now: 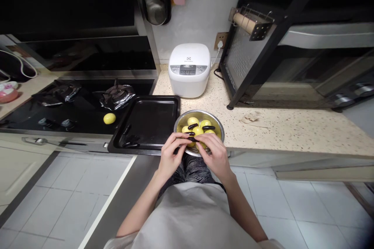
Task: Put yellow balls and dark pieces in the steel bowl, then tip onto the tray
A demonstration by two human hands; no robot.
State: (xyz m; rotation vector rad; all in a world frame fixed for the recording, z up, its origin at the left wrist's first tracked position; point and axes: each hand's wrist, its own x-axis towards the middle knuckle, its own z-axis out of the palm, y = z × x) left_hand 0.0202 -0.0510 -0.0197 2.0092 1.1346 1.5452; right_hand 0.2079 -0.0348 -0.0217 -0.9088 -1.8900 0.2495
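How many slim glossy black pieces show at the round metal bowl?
4: far left black piece; far right black piece; middle black piece by the left hand; held black piece between that hand and the right hand. Others may be hidden.

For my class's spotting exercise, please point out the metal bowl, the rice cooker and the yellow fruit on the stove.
Metal bowl (pixel 219 126), head view: right inner wall.
Rice cooker (pixel 187 70), head view: front display.
Lone yellow fruit (pixel 109 118), head view: middle of its skin.
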